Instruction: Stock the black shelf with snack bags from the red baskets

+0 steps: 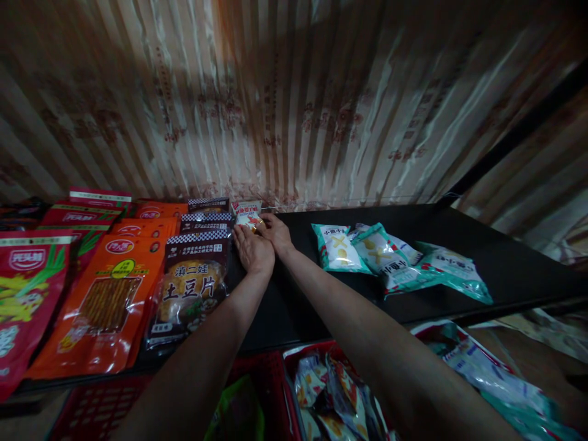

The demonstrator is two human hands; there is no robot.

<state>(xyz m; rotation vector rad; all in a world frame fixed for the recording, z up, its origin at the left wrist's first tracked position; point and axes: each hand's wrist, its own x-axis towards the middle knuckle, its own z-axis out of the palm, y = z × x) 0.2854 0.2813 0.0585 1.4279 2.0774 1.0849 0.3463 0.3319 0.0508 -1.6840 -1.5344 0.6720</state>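
At the back of the black shelf (285, 312), a small white and orange snack bag (247, 213) stands upright near the curtain. My left hand (254, 250) grips its lower left front, while my right hand (276, 234) has its fingers closed at the bag's right edge. The two hands touch at the wrists, and they cover the bag's lower part. Just left of them stands a row of dark potato chip bags (190, 285) with checkered tops. To the right lie several teal and white snack bags (339, 248), some overlapping.
Orange snack pouches (108, 294) and pink-red pouches (30, 288) stand in rows on the left. Below the shelf's front edge are red baskets (275, 392) with snack bags (342, 392). A patterned curtain (275, 92) hangs behind; a dark pole (519, 131) slants at right.
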